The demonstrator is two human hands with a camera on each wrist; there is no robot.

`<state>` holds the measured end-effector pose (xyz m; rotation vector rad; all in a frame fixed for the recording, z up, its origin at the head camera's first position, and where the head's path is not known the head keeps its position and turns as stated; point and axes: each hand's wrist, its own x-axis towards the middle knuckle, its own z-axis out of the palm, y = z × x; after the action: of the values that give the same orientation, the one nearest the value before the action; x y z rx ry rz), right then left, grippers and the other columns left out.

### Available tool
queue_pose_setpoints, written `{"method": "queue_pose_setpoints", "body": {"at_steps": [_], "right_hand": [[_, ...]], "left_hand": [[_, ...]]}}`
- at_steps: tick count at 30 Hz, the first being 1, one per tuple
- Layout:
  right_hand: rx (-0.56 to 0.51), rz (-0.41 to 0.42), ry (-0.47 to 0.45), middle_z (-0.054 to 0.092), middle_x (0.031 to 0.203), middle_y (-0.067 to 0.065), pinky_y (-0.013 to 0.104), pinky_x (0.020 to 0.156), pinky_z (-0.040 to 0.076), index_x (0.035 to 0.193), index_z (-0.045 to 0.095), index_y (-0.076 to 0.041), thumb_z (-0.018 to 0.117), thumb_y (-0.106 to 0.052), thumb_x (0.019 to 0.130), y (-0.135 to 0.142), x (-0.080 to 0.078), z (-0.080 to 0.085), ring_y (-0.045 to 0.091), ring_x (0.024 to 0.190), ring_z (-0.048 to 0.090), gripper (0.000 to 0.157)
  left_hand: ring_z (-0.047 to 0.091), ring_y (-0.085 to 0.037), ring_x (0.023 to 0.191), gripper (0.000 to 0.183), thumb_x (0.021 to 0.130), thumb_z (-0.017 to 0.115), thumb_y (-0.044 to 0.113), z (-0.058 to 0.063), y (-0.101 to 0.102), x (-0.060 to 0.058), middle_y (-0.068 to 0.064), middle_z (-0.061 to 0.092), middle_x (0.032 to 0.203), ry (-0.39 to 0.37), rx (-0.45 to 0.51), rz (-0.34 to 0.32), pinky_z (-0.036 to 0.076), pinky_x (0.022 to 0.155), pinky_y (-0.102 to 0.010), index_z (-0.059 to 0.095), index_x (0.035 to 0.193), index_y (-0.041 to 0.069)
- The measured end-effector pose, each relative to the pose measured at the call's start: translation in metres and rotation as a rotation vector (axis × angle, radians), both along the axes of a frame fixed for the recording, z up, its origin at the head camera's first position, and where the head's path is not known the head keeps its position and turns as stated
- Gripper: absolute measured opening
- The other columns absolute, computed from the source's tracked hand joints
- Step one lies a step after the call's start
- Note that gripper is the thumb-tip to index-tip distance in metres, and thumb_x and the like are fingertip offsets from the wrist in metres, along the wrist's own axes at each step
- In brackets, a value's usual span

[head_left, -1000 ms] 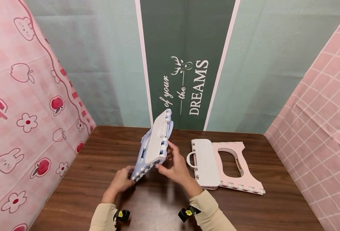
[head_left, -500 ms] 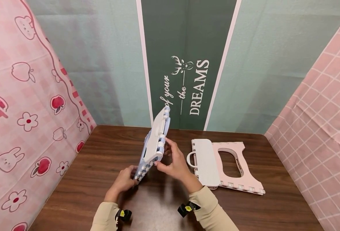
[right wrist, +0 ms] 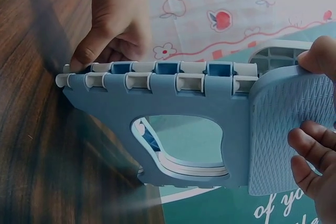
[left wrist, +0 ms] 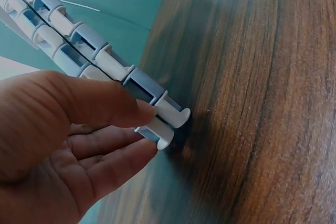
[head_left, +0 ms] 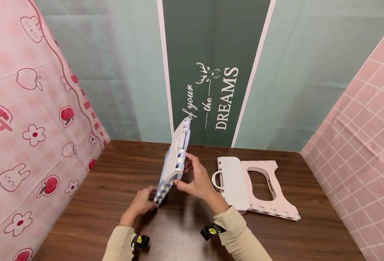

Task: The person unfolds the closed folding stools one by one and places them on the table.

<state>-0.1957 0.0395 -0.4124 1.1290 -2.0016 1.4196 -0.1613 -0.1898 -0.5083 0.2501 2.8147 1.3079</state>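
A folding step stool, blue with white panels and hinges, stands folded and tilted on edge between both hands in the head view. My left hand pinches its lower near corner. In the left wrist view the thumb lies over the hinged edge, with fingers behind, close to the table. My right hand holds the upper part. In the right wrist view its thumb and fingers grip the textured seat panel, beside the leg panel with its oval opening.
A pink and white folding stool lies folded flat to the right on the brown wooden table, its white carry handle facing left. Printed cloths hang along the left, back and right of the table.
The blue and white stool has turned more edge-on and stands steeper, its white panel showing narrower. My left hand has shifted slightly right with its lower corner; both hands keep their hold.
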Motion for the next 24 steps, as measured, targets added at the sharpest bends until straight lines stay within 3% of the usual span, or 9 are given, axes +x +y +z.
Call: {"method": "queue_pose_setpoints", "body": {"at_steps": [4, 9, 18, 24], "right_hand": [[0.027, -0.004, -0.016, 0.055, 0.086, 0.014, 0.038, 0.063, 0.05, 0.129, 0.035, 0.005, 0.081, -0.004, 0.059, -0.001, -0.008, -0.009, 0.026, 0.075, 0.056, 0.084], [0.06, 0.0, -0.026, 0.053, 0.085, 0.012, 0.026, 0.066, 0.048, 0.13, 0.034, 0.0, 0.078, -0.01, 0.063, -0.004, -0.01, -0.006, 0.019, 0.075, 0.053, 0.081], [0.122, -0.003, -0.04, 0.052, 0.084, 0.013, 0.026, 0.065, 0.048, 0.129, 0.032, 0.0, 0.078, -0.011, 0.063, -0.008, -0.015, 0.001, 0.019, 0.073, 0.053, 0.081], [0.146, 0.008, -0.054, 0.052, 0.085, 0.014, 0.027, 0.066, 0.048, 0.13, 0.032, -0.002, 0.078, -0.012, 0.063, -0.012, -0.017, 0.007, 0.02, 0.072, 0.054, 0.082]], "left_hand": [[0.062, -0.023, 0.082, 0.052, 0.058, 0.067, -0.012, 0.001, 0.0, 0.0, -0.01, 0.065, 0.089, 0.003, -0.011, -0.018, 0.05, 0.072, -0.036, 0.058, 0.109, -0.009], [0.061, -0.021, 0.079, 0.052, 0.057, 0.067, -0.011, 0.001, -0.001, -0.001, -0.009, 0.064, 0.086, 0.011, -0.026, -0.022, 0.05, 0.069, -0.034, 0.058, 0.109, -0.008], [0.062, -0.025, 0.082, 0.053, 0.058, 0.066, -0.012, -0.003, 0.0, -0.005, -0.012, 0.063, 0.093, -0.013, 0.043, -0.002, 0.051, 0.071, -0.037, 0.057, 0.11, -0.009], [0.062, -0.024, 0.08, 0.05, 0.061, 0.065, -0.013, -0.006, -0.005, -0.007, -0.014, 0.062, 0.095, -0.005, 0.109, -0.062, 0.052, 0.07, -0.034, 0.055, 0.11, -0.011]]}}
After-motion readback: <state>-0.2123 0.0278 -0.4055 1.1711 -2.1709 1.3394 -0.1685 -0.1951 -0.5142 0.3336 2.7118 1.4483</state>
